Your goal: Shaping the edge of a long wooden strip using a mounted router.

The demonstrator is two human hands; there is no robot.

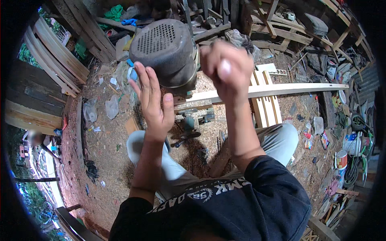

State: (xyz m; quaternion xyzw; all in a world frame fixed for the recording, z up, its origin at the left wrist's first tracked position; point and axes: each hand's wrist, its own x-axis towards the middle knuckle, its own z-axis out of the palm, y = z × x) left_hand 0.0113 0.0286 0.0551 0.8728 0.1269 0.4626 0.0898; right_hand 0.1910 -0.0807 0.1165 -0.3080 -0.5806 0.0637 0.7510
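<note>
A dark grey machine head with a round, perforated top stands in front of me, probably a motor housing. My left hand is raised at its near left side with fingers stretched out; it overlaps the housing, and whether it touches is unclear. To the right of the machine my right hand is closed in a fist, smeared by motion; anything inside it is hidden. A long pale wooden strip runs beneath the machine head and out to the right, passing behind my right forearm.
Below the head are a greenish metal stand part and a dark handwheel, between my knees. Pale slats lie crosswise under the strip. Wood chips cover the ground. Boards lean at left; clutter lines the right.
</note>
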